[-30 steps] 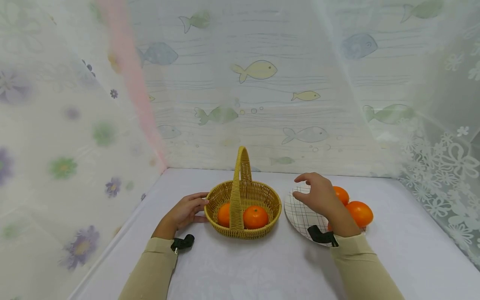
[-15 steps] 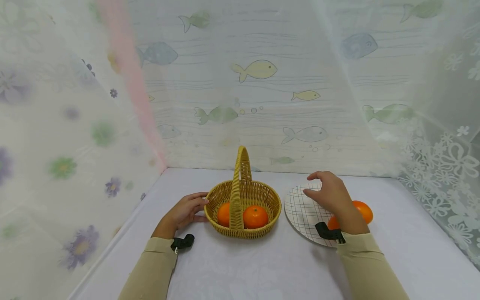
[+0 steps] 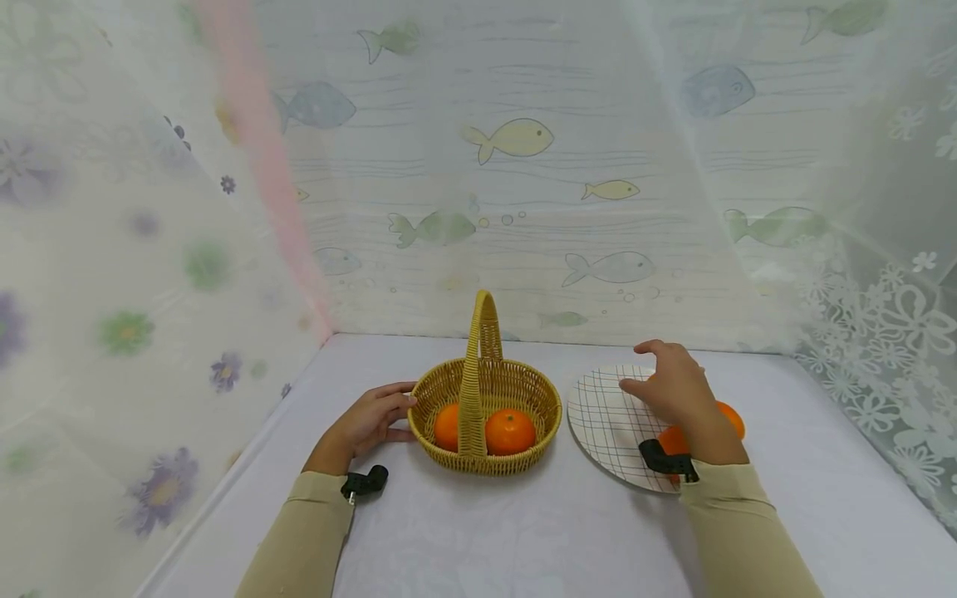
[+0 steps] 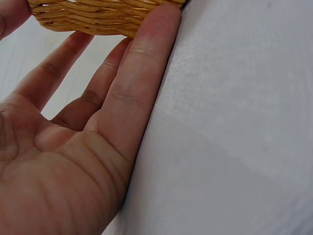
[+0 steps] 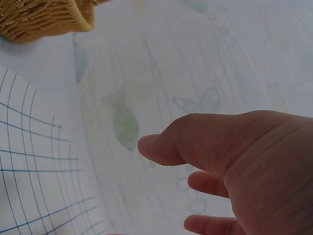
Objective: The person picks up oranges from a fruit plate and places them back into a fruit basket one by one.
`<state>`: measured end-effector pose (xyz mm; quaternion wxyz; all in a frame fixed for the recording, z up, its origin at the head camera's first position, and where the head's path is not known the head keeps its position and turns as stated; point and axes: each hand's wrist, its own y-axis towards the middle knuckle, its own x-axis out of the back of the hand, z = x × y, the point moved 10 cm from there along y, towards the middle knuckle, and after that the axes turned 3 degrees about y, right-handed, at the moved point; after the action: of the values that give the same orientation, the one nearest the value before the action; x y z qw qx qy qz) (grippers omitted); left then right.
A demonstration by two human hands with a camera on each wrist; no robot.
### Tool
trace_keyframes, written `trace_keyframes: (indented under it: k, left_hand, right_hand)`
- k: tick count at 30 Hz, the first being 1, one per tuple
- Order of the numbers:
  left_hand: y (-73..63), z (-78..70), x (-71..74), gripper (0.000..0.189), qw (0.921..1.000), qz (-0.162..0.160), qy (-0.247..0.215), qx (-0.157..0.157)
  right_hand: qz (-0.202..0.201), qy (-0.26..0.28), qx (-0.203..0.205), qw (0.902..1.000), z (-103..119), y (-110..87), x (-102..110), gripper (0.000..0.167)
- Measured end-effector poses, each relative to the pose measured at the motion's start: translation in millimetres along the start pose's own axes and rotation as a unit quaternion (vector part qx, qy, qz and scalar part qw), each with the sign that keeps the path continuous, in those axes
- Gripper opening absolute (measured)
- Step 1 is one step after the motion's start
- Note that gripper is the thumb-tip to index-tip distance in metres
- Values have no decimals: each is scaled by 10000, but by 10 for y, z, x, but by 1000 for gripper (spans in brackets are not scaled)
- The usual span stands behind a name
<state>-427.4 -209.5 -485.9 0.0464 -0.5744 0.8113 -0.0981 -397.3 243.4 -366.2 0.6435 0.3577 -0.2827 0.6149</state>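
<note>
Centre of head view: basket [image 3: 486, 467] holding 2 orange fruits [image 3: 511, 433]; left hand [image 3: 370, 422], fingers extended, touches its left side. Right of centre: right hand [image 3: 673, 390] over fruit-bearing plate [image 3: 607, 415], thumb and fingers apart. Left wrist, top: basket at fingers. Right wrist, lower left: plate.

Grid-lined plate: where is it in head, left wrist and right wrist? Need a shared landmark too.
Head: right of centre, grid-lined plate partly hidden by the right hand.
Left wrist: not in it.
Right wrist: lower left, cut off by the picture edge.
Shared landmark: wicker basket, centre in head, top left in both wrist views.
</note>
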Motion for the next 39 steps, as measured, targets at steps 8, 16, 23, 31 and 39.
trace_keyframes:
  k: [8,16,23,31,39]
  left_hand:
    - [1,-1,4,55,10000,-33,8,10]
    - [5,3,6,54,10000,-15,-15,4]
    - [-8,-5,4,54,10000,-16,-29,-11]
    - [-13,-15,-1,55,10000,-4,17,-42]
    - [-5,1,9,55,10000,-49,-10,-10]
  right_hand:
    - [-187,-203,-140,9995,-125,10,33,81]
    - [-44,-341,-465,9983,-268,20,13,82]
    - [14,-432,-693,9967,-359,20,12,84]
    - [-15,-688,-926,9933,-490,26,-16,82]
    - [114,-818,-1038,9912,-534,7,-31,78]
